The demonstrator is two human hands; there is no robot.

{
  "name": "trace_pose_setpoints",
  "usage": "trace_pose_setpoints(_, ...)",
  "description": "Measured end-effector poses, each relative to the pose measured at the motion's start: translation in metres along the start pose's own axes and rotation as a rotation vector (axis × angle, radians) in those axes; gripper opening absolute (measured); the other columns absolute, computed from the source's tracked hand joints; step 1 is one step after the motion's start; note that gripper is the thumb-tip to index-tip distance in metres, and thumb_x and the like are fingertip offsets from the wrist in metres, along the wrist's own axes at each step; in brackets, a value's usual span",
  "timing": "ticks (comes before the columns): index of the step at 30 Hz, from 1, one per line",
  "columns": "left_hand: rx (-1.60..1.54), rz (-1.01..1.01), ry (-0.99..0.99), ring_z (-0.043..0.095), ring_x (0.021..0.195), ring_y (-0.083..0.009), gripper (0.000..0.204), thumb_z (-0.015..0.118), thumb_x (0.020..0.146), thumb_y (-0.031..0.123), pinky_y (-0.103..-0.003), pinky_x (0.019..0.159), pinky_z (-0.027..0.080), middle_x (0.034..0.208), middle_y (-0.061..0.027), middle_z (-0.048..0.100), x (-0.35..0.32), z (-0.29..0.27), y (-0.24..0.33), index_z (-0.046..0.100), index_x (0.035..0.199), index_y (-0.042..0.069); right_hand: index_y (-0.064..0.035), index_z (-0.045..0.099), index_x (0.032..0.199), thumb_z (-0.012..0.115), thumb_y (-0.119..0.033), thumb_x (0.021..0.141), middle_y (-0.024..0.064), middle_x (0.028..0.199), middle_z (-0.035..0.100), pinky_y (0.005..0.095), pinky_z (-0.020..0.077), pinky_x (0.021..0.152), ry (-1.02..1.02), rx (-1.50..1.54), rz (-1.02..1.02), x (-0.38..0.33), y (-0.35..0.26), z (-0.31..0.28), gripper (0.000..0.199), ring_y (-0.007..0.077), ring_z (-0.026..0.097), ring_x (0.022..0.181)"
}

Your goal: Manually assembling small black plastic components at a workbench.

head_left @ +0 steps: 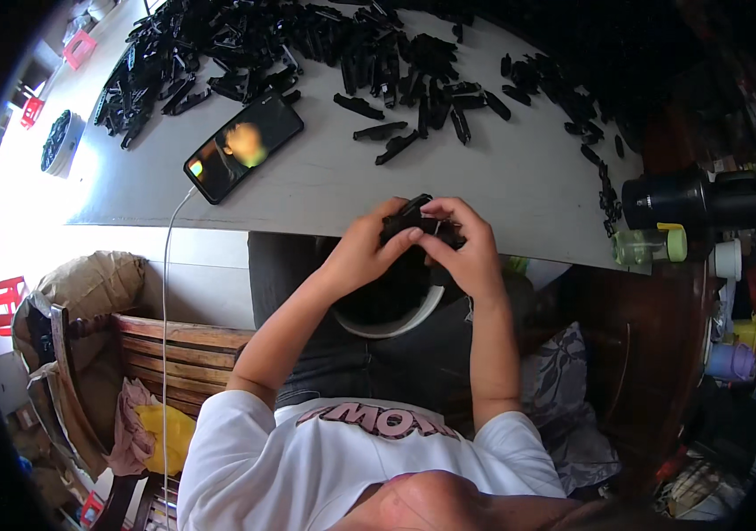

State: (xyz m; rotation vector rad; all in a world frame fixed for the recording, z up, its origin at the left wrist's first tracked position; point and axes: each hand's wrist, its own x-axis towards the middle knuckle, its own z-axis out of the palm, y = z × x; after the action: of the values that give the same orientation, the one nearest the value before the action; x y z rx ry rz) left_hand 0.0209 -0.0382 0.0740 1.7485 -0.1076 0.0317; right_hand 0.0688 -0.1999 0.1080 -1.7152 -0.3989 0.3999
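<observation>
Hands on a black plastic part

Left hand (362, 252) and right hand (466, 248) meet at the table (449, 190) edge, both pinching 1 small black plastic part (418, 221) above a white-rimmed bowl (391, 314) in the lap. Piled black parts (307, 44) and a lit phone (243, 146) lie beyond

Grey table (449, 181) bears black plastic parts (307, 44) and a phone (243, 146).

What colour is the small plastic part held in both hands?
Black; the small plastic part shows best in the head view.
</observation>
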Motion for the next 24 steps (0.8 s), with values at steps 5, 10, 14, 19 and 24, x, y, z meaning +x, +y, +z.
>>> trace_pose_setpoints(5, -0.137, -0.137, -0.113, 0.054, 0.09, -0.0118, 0.036, 0.062, 0.086, 0.018, -0.028, 0.081, 0.044, 0.096, -0.0084, 0.061, -0.006, -0.004, -0.003, 0.052, 0.113, -0.004, 0.0002, 0.06, 0.093, 0.066, -0.001, 0.077, 0.0057, 0.081, 0.061, 0.0247, 0.0465, 0.06, -0.02, -0.027, -0.055, -0.007, -0.001, -0.007, 0.017, 0.0131, 0.058, 0.064)
trace_pose_setpoints(10, -0.032, 0.0, -0.16, 0.055, 0.087, -0.0101, 0.034, 0.062, 0.086, 0.015, -0.026, 0.077, 0.045, 0.094, -0.0082, 0.061, -0.013, -0.01, -0.013, 0.052, 0.113, -0.004, -0.0017, 0.061, 0.092, 0.068, -0.002, 0.071, 0.0105, 0.084, 0.06, 0.031, 0.0478, 0.066, -0.054, -0.501, -0.46, -0.011, -0.013, -0.005, 0.022, 0.0259, 0.06, 0.076)
trace_pose_setpoints(14, -0.267, -0.126, -0.168, 0.061, 0.073, -0.0174, 0.031, 0.063, 0.081, 0.008, -0.029, 0.067, 0.047, 0.081, -0.014, 0.063, -0.019, -0.008, -0.001, 0.054, 0.109, -0.003, -0.0008, 0.057, 0.102, 0.075, -0.005, 0.067, 0.0072, 0.085, 0.06, 0.0273, 0.0465, 0.065, 0.194, -0.484, -0.438, -0.01, -0.014, 0.005, 0.04, 0.0182, 0.059, 0.073)
trace_pose_setpoints(19, -0.148, -0.086, -0.284, 0.061, 0.075, -0.012, 0.027, 0.06, 0.084, 0.004, -0.026, 0.069, 0.05, 0.083, -0.0087, 0.061, -0.028, -0.008, 0.0, 0.052, 0.109, -0.005, 0.0007, 0.056, 0.101, 0.077, -0.009, 0.07, 0.0041, 0.086, 0.059, 0.0207, 0.0451, 0.06, -0.145, 0.015, -0.078, -0.019, 0.03, -0.008, 0.039, 0.008, 0.055, 0.069)
trace_pose_setpoints(24, 0.172, -0.036, -0.249, 0.063, 0.079, -0.0225, 0.032, 0.064, 0.08, 0.011, -0.032, 0.072, 0.05, 0.087, -0.0134, 0.063, -0.035, -0.007, -0.01, 0.056, 0.107, -0.003, -0.0003, 0.058, 0.092, 0.072, -0.011, 0.075, 0.0041, 0.085, 0.059, 0.0241, 0.045, 0.068, -0.09, -0.059, -0.049, -0.029, 0.047, 0.003, 0.025, 0.0107, 0.056, 0.077)
